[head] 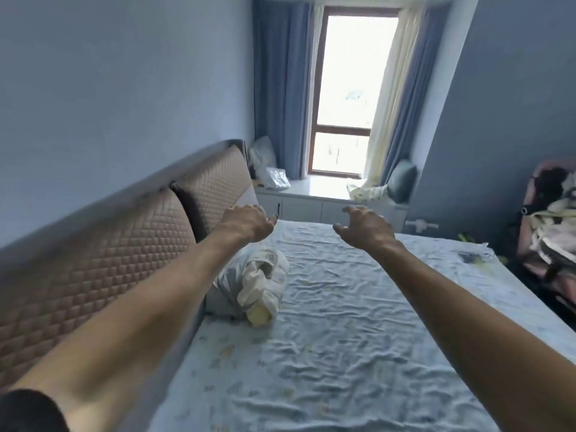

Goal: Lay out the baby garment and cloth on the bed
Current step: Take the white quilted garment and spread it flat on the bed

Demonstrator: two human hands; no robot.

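A crumpled bundle of cloth, pale grey, cream and yellow, lies on the bed close to the quilted headboard. Both my arms are stretched out over the bed. My left hand hovers above and beyond the bundle, fingers apart and curled downward, holding nothing. My right hand is held out to the right of the bundle, above the wrinkled sheet, fingers spread and empty. Neither hand touches the cloth. I cannot tell the garment from the cloth within the bundle.
A tan quilted headboard runs along the left. Beyond the bed are a window seat with bags and a cushion, blue curtains, and a bright window. A small dark item lies on the bed's far right. A chair piled with clothes stands at right.
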